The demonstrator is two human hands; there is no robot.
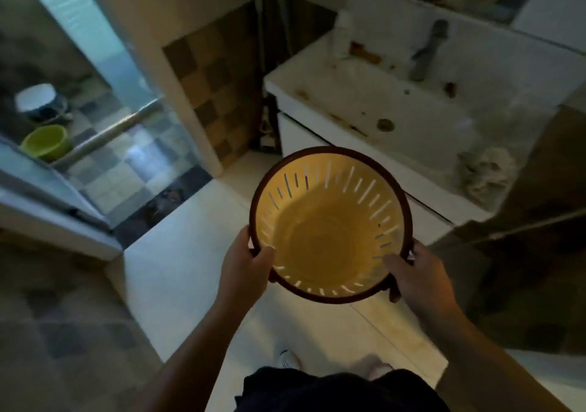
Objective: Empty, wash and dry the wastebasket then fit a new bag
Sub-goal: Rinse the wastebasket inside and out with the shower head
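In the head view, the person is holding the wastebasket (329,224) up in front of the body with both hands, its mouth facing the camera so the yellow slotted inside and dark brown rim are showing; nothing is lying in it. The left hand (245,261) is gripping the rim at its lower left, thumb hooked over the inside edge while the other fingers are curling round the outside. The right hand (418,276) is gripping the lower right of the rim the same way, thumb lying inside and the fingers (394,295) wrapping underneath. Just beyond the fingers, past the basket's far rim, a stained white sink (374,103) with a grey tap (428,51) is sitting on a white cabinet. Well off to the left of the left fingers, a green basin (47,142) is standing on the tiled floor behind a glass door (133,94)
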